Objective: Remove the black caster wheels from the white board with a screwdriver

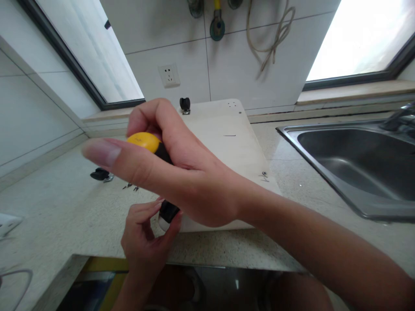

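My right hand (pixel 168 168) grips a screwdriver with a yellow and black handle (pixel 145 141), held upright over the near left corner of a white board (pixel 227 138) lying on the counter. Beneath it, my left hand (pixel 145 242) pinches a small black caster wheel (pixel 168 211) against the board's near corner. The screwdriver's shaft and tip are hidden behind my right hand. Another black caster (pixel 184 105) stands fixed at the board's far left corner.
A loose black caster (pixel 100 174) and small screws (pixel 131 187) lie on the speckled counter to the left. A steel sink (pixel 356 164) lies to the right. A wall socket (pixel 169 75), hanging tools and a cord are on the tiled wall behind.
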The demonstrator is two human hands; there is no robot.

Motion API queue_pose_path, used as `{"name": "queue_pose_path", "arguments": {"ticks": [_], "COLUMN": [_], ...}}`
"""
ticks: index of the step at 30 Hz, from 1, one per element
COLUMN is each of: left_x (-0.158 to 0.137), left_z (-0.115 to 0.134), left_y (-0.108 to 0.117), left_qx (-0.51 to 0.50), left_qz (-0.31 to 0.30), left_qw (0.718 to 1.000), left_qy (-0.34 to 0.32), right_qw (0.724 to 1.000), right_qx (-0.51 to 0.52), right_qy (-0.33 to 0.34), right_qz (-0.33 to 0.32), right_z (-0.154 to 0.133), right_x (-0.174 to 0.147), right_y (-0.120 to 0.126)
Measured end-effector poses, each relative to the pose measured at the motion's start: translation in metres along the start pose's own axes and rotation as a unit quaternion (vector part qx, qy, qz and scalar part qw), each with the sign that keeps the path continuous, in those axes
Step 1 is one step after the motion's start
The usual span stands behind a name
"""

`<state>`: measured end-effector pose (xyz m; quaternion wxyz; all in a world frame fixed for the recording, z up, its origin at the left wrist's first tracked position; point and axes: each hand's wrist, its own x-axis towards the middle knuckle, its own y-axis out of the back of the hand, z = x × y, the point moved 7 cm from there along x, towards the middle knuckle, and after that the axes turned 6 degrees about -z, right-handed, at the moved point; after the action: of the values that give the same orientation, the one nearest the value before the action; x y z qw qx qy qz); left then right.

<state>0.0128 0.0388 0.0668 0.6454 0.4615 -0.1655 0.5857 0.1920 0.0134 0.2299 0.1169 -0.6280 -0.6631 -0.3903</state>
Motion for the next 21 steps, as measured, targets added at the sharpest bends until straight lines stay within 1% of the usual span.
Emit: {"name": "queue_pose_path", "arguments": {"ticks": [2,3,5,8,10,12,15,17,19,21], "left_x": [0.001,0.001,0.002,0.002,0.002,0.002,0.002,0.002,0.001,-0.002], "left_z": [0.005,0.007,0.007,0.007,0.007,0.005,0.004,0.005,0.005,0.0], "left_y": [0.0,-0.001,-0.002,-0.003,-0.003,-0.003,-0.003,-0.003,-0.002,-0.002], "left_qx": [-0.013,-0.017,-0.017,-0.011,-0.012,-0.017,-0.025,-0.03,-0.034,-0.02], "left_qz": [0.009,0.011,0.009,0.012,0.013,0.01,0.011,0.015,0.016,0.016], "left_qw": [0.999,0.999,0.999,0.998,0.998,0.998,0.999,0.998,0.998,0.999], "left_qy": [-0.033,-0.042,-0.043,-0.053,-0.058,-0.053,-0.045,-0.051,-0.052,-0.023], "right_qw": [0.995,0.989,0.986,0.984,0.992,0.999,0.993,0.988,0.986,0.986], "right_qx": [0.093,0.137,0.161,0.175,0.115,0.013,-0.1,-0.138,-0.152,-0.155], "right_qy": [-0.041,-0.049,-0.038,0.01,0.03,0.036,0.051,0.063,0.064,0.06], "right_qz": [0.005,0.002,0.004,-0.021,-0.033,-0.033,-0.032,-0.027,-0.021,-0.02], "right_z": [0.006,0.007,0.006,0.0,-0.004,-0.006,-0.01,-0.013,-0.016,-0.018], "right_x": [-0.001,0.0,0.002,0.005,0.006,0.007,0.009,0.011,0.011,0.009], "right_y": [0.0,-0.001,0.002,0.004,0.004,0.003,-0.001,-0.002,0.0,0.003]}}
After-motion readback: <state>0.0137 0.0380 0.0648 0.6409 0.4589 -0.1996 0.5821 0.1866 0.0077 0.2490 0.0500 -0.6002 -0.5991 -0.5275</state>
